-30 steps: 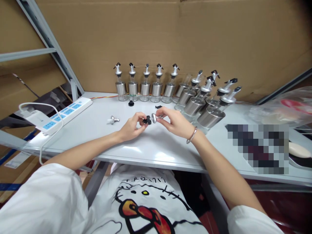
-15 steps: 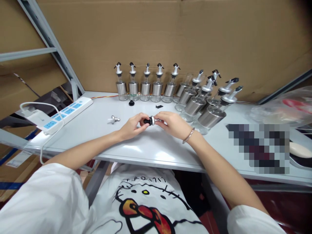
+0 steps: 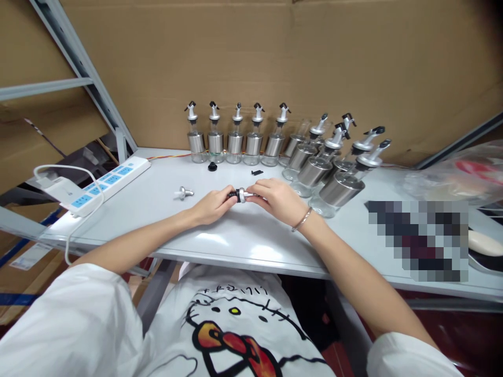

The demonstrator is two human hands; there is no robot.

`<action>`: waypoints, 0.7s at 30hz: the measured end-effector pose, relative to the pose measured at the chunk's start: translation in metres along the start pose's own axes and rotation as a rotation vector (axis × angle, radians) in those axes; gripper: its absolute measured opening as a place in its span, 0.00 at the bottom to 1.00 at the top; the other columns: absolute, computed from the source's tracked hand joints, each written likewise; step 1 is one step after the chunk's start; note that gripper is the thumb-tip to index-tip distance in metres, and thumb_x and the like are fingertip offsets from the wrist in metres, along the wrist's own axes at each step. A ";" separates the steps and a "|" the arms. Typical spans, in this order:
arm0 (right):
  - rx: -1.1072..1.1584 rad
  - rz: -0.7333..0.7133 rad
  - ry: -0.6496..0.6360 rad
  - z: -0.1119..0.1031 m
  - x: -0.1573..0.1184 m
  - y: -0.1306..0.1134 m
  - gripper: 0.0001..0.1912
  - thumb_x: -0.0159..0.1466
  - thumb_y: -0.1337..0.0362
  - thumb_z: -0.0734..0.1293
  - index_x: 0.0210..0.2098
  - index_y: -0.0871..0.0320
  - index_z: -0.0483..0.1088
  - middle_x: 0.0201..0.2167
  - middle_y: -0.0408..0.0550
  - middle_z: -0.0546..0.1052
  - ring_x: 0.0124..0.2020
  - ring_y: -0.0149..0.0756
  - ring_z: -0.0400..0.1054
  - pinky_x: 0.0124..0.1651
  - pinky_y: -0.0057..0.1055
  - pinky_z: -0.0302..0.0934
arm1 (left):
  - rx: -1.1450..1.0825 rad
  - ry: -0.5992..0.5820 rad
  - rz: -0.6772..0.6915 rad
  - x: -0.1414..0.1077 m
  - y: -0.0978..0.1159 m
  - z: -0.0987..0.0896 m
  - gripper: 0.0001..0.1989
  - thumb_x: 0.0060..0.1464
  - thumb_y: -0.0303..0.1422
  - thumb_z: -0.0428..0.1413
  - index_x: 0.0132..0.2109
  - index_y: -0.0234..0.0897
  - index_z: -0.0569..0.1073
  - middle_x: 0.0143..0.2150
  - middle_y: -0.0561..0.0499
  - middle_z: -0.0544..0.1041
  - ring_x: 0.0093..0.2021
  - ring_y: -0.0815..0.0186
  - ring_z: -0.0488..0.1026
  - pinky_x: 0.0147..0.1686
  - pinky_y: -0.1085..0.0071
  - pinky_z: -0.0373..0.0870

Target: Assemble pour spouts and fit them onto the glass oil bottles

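Between my two hands, over the grey table (image 3: 236, 241), is a pourer top (image 3: 242, 195) with a silver collar and a black stopper, lying sideways. My left hand (image 3: 214, 205) pinches its black stopper end. The fingers of my right hand (image 3: 273, 196) are closed on its silver spout end, partly hiding it. Left of my hands lies another silver spout piece (image 3: 184, 192) with a clear tip. Behind them are a black stopper (image 3: 212, 166) and a small black part (image 3: 257, 172) on the table.
A row of glass bottles with steel sleeves (image 3: 234, 142) stands along the cardboard wall (image 3: 243, 57); several more (image 3: 341, 187) cluster at the right. A white power strip (image 3: 110, 180) with a cable lies left. A plastic bag (image 3: 459, 173) and a blurred patch are far right.
The pourer top has shifted slightly left in my hands. My left fingers have drawn closer together around its black end, and my right hand has moved slightly left.
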State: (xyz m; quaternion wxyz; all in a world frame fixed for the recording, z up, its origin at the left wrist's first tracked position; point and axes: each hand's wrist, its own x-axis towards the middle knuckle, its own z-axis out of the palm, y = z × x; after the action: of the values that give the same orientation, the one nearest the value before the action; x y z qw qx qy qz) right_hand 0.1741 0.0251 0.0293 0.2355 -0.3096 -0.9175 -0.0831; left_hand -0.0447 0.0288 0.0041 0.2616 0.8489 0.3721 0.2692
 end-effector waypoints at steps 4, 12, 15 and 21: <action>-0.075 -0.064 0.007 0.003 0.001 -0.002 0.19 0.70 0.57 0.54 0.40 0.61 0.72 0.29 0.51 0.74 0.30 0.36 0.64 0.35 0.32 0.54 | -0.220 -0.066 -0.017 -0.002 -0.005 0.001 0.21 0.62 0.48 0.39 0.31 0.37 0.60 0.19 0.58 0.64 0.20 0.72 0.60 0.26 0.73 0.59; -0.171 -0.153 0.046 0.004 0.004 -0.011 0.16 0.71 0.65 0.54 0.36 0.59 0.71 0.28 0.49 0.73 0.30 0.35 0.61 0.34 0.33 0.50 | -0.652 -0.057 -0.208 0.004 -0.006 0.009 0.28 0.52 0.61 0.44 0.27 0.38 0.58 0.17 0.61 0.50 0.17 0.75 0.47 0.17 0.75 0.44; -0.184 -0.170 0.063 0.004 0.004 -0.016 0.15 0.70 0.69 0.53 0.35 0.59 0.70 0.26 0.49 0.72 0.29 0.36 0.61 0.33 0.33 0.49 | -0.681 -0.064 -0.240 0.005 -0.004 0.007 0.29 0.52 0.61 0.45 0.24 0.39 0.52 0.18 0.60 0.47 0.18 0.76 0.43 0.17 0.75 0.40; -0.188 -0.188 0.061 0.003 0.004 -0.017 0.16 0.70 0.66 0.54 0.34 0.61 0.70 0.25 0.49 0.72 0.27 0.35 0.61 0.35 0.33 0.51 | -0.610 -0.040 -0.242 0.004 -0.001 0.011 0.29 0.52 0.62 0.40 0.25 0.39 0.52 0.19 0.59 0.48 0.18 0.76 0.44 0.17 0.75 0.41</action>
State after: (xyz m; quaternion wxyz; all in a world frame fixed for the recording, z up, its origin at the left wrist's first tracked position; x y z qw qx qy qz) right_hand 0.1597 0.0142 0.0280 0.2246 -0.2400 -0.9230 -0.1998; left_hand -0.0358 0.0295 -0.0034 0.5411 0.6861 0.3674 0.3186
